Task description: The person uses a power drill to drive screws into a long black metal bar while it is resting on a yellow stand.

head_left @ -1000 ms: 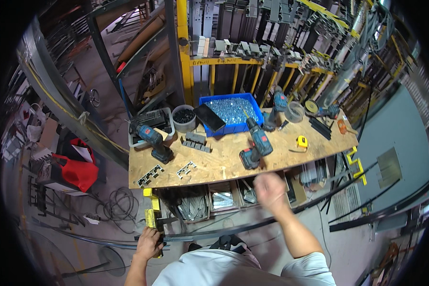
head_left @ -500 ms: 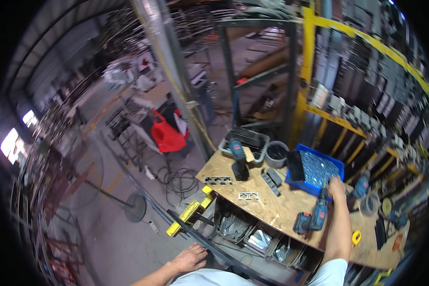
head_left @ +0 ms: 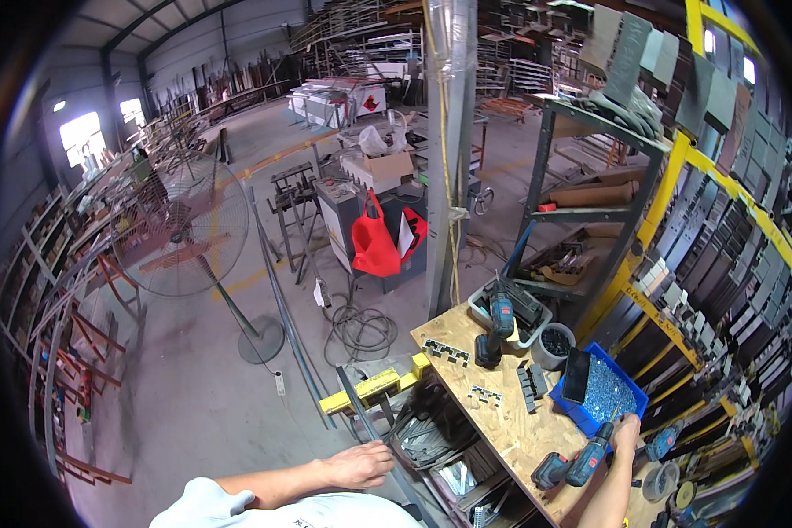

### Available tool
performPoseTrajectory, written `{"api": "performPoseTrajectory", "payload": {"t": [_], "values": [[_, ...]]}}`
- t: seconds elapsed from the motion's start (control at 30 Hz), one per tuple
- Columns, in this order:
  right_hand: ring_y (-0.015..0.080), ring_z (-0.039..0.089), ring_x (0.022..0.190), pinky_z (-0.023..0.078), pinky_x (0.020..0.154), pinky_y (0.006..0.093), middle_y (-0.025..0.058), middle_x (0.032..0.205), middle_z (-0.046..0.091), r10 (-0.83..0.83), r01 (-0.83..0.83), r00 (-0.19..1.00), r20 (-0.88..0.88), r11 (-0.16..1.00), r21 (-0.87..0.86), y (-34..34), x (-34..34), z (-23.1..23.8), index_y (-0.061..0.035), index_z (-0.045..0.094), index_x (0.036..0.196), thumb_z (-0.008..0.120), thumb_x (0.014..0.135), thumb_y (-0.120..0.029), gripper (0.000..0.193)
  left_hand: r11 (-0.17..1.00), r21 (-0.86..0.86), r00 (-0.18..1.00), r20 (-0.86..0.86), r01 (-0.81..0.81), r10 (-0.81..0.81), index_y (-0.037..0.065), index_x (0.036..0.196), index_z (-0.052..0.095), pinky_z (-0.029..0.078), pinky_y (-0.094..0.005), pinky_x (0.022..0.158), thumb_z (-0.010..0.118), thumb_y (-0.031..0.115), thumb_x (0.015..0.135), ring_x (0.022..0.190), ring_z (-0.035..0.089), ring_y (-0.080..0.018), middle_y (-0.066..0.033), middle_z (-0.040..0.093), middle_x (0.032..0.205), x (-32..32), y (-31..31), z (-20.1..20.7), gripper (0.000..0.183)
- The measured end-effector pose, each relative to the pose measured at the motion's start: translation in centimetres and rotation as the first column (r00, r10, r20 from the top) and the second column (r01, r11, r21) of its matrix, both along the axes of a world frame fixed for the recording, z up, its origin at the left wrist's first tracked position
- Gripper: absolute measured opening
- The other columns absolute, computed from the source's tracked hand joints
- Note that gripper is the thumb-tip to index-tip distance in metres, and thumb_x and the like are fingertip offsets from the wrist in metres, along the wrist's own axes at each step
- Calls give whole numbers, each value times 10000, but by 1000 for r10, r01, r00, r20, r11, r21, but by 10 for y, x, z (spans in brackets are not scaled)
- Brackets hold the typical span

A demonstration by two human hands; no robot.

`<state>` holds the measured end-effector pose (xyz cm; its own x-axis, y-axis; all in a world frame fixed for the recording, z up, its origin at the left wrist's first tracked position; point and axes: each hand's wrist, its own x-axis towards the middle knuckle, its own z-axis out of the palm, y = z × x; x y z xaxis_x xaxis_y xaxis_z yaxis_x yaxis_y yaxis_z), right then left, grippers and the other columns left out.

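Observation:
My left hand point(head_left: 361, 465) is closed at a long dark metal bar point(head_left: 367, 414), its fingers curled together against the bar. My right hand point(head_left: 625, 433) is at the near edge of a blue tray point(head_left: 579, 415) full of small silvery screws point(head_left: 609, 392). Its fingers are bunched beside the bit of a blue cordless drill point(head_left: 587, 459) lying on the board; whatever they pinch is too small to make out. A black flat piece point(head_left: 576, 376) lies across the tray's left side. Two short slotted profile pieces point(head_left: 446, 352) and dark grey blocks point(head_left: 531, 385) lie farther left.
Another cordless drill point(head_left: 499, 327) stands by a grey bin point(head_left: 537, 333) and a round tub point(head_left: 553, 345). A third drill point(head_left: 662, 443) lies right of my hand. A yellow clamp-like support point(head_left: 361, 391) projects from the bench. A pedestal fan point(head_left: 178, 224) and metal post point(head_left: 450, 176) stand beyond.
The view has swung left, so the bench sits farther right and lower. My right hand stays by the tray and drill bit; my left hand remains at the bar, its fingers more curled.

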<state>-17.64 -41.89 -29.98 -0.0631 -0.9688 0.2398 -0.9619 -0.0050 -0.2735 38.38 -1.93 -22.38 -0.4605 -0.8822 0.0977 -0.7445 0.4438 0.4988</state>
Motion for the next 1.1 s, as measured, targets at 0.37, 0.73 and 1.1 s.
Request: {"api": "performPoseTrajectory", "payload": {"t": [0.37,0.73,1.1], "values": [[211,488,714,448,680,361,110,781,552,176,180,804,568,838,-515,207,110,129,39,551,934,523,1077,-201,281,993,118,917,-398,10,38,-70,1111,663,545,-427,811,706,201,948,922,657,-371,-195,664,964,-38,-23,28,319],[257,618,683,497,649,389,151,778,659,272,-698,435,858,704,130,378,259,118,-1,681,936,592,1022,-208,241,833,400,787,-614,383,-66,-82,843,614,469,-421,687,693,191,960,700,565,-284,-188,578,723,-79,-39,64,307],[197,578,1008,503,873,344,128,1211,585,-30,223,415,909,972,-69,305,137,-18,35,470,1308,778,839,24,562,753,622,895,-433,213,104,-39,767,532,431,-375,610,585,197,988,628,448,-149,-88,473,619,-58,-12,47,327]]}}
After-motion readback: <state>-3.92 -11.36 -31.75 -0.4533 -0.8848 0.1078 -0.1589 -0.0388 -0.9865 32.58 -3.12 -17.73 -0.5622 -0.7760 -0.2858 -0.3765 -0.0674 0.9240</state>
